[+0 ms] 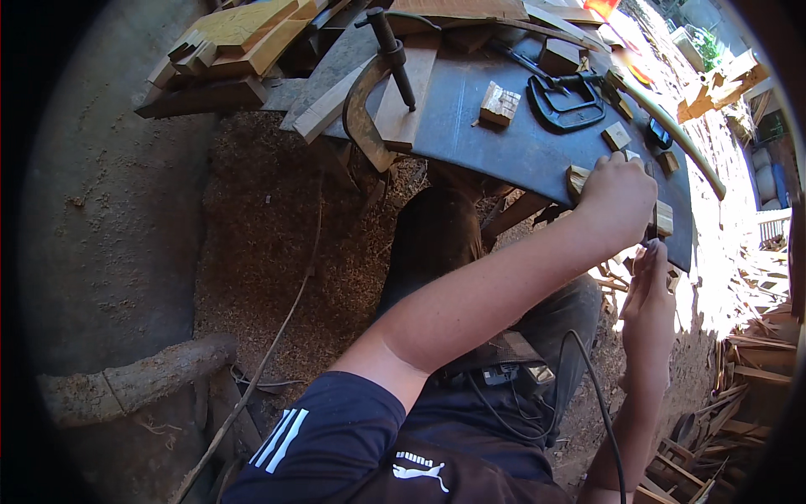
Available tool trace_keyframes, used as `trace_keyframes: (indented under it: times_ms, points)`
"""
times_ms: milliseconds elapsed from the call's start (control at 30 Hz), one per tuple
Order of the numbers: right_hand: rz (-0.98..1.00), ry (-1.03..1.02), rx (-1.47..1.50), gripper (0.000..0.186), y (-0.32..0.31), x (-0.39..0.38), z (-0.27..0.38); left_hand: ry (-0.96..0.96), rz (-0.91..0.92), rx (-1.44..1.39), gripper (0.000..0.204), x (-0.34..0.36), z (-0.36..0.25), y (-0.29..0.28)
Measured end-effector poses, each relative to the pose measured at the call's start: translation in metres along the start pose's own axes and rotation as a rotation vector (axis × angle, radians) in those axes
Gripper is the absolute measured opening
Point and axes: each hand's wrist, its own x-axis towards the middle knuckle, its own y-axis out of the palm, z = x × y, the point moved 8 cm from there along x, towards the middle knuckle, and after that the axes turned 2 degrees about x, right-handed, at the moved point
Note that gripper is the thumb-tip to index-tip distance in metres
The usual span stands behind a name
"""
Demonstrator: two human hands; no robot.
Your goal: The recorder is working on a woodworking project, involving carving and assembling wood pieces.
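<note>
Left hand (617,197) clenched on wooden block (578,178) — mostly hidden | right hand (648,290) grip unclear

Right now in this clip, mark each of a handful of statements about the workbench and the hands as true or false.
1. The left hand rests on a small wooden block at the bench edge. True.
2. The black clamp lies on the floor. False: it lies on the bench top.
3. Sawdust covers the ground below the bench. True.
4. The right hand is up on the bench top. False: it is below the bench edge.
</note>
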Motion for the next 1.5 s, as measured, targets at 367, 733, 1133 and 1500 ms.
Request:
trace_keyframes:
  times_ms: [367, 733, 1133, 1500]
  points:
    - [-0.006, -0.049, -0.026, 0.043, 0.001, 0.002, 0.003, -0.010, 0.029, 0.003, 0.029, 0.000, 0.001, -0.002]
    - [0.012, -0.026, -0.058, 0.044, 0.002, 0.009, -0.003, -0.014, 0.017, -0.005, 0.026, 0.002, -0.001, -0.002]
    - [0.092, 0.134, 0.006, 0.039, 0.003, 0.009, 0.003, -0.034, 0.005, 0.020, 0.027, -0.001, 0.006, -0.003]
    - [0.049, 0.037, 0.024, 0.041, 0.004, 0.012, -0.003, 0.120, -0.083, 0.057, 0.030, 0.006, 0.005, 0.001]
